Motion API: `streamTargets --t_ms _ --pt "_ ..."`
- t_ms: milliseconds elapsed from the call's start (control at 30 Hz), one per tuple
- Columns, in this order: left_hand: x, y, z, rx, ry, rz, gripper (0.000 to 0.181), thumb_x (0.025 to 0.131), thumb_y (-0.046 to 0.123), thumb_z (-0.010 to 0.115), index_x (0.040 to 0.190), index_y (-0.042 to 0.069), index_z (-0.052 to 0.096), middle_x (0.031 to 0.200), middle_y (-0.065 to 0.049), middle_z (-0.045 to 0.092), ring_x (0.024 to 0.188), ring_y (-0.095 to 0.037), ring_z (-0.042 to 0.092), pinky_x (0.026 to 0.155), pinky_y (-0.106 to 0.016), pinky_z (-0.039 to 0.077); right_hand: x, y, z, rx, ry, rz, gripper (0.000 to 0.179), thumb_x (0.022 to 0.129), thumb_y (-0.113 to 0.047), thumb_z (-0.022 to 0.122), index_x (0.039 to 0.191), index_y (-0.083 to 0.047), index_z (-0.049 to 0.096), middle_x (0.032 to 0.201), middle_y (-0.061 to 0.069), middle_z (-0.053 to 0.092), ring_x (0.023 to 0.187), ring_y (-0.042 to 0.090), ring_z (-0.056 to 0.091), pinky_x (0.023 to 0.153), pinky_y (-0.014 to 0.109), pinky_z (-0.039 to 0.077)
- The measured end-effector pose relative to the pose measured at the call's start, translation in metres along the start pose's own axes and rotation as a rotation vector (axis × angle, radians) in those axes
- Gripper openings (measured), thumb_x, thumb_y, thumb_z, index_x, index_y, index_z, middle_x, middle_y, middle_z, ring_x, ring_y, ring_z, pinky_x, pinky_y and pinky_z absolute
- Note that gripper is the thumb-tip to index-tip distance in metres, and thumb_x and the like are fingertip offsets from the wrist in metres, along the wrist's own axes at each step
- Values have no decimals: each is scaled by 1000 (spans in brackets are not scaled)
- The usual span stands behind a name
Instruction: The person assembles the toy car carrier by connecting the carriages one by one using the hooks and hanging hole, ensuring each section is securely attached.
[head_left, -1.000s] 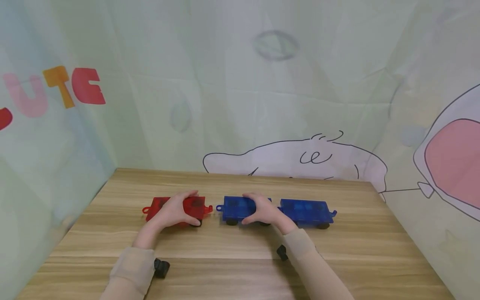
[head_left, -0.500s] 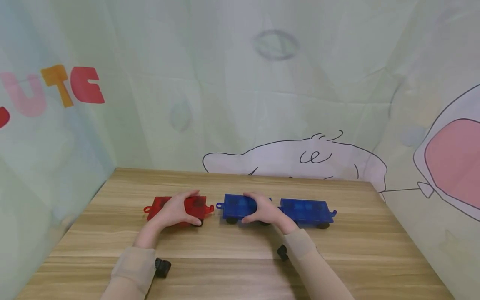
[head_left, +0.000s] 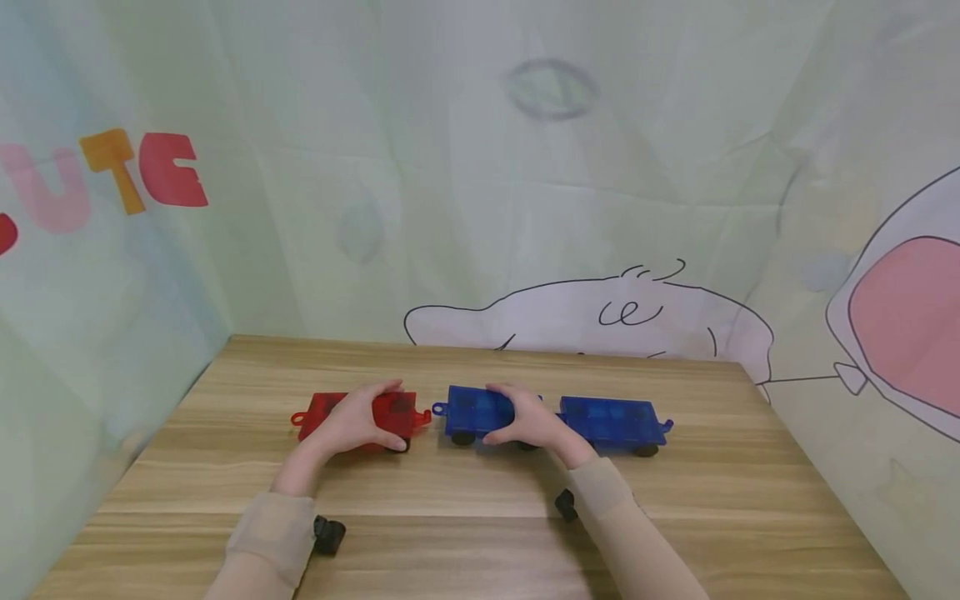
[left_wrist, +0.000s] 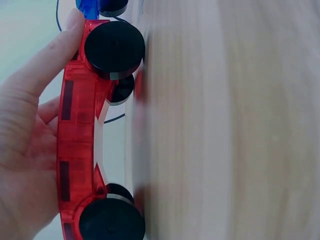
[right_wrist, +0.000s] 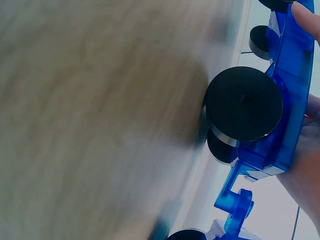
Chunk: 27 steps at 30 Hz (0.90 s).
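Observation:
Across its top, my left hand [head_left: 352, 423] grips a see-through red toy train car [head_left: 395, 410], thumb on the near side and fingers on the far side. My right hand [head_left: 525, 419] holds a see-through blue train car [head_left: 471, 407] the same way, its left end tipped slightly up. The red hook [head_left: 423, 417] sits just left of that car's blue ring [head_left: 440, 409], a bit lower. Behind the right hand stands a second blue car [head_left: 611, 422], linked to the first by a hook coupling [right_wrist: 231, 200] in the right wrist view. Black wheels [left_wrist: 115, 49] show under the red car.
The cars form a row on a wood-grain table [head_left: 450, 517]. A printed cloth backdrop [head_left: 450, 208] rises behind the table and along both sides. Black wrist cameras [head_left: 328, 536] hang under both forearms.
My left hand has slid the red car slightly right, narrowing the gap to the blue ring. The held blue car's left end has risen a little; the far blue car has stayed put.

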<state>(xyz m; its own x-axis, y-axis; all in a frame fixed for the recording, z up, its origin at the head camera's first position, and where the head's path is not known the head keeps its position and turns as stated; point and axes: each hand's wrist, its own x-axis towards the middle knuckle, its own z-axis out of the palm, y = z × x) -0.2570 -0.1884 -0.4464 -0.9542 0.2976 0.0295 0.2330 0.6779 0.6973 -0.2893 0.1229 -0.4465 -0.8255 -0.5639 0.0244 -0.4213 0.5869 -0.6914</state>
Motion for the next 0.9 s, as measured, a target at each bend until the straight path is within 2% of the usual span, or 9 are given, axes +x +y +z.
streamTargets --t_ms 900 --pt "5 4 7 11 2 2 99 67 36 89 146 2 40 144 -19 50 132 -40 44 105 -61 40 -1 -4 -1 0 -21 12 86 75 -26 83 145 0 42 150 20 43 140 37 38 115 55 31"
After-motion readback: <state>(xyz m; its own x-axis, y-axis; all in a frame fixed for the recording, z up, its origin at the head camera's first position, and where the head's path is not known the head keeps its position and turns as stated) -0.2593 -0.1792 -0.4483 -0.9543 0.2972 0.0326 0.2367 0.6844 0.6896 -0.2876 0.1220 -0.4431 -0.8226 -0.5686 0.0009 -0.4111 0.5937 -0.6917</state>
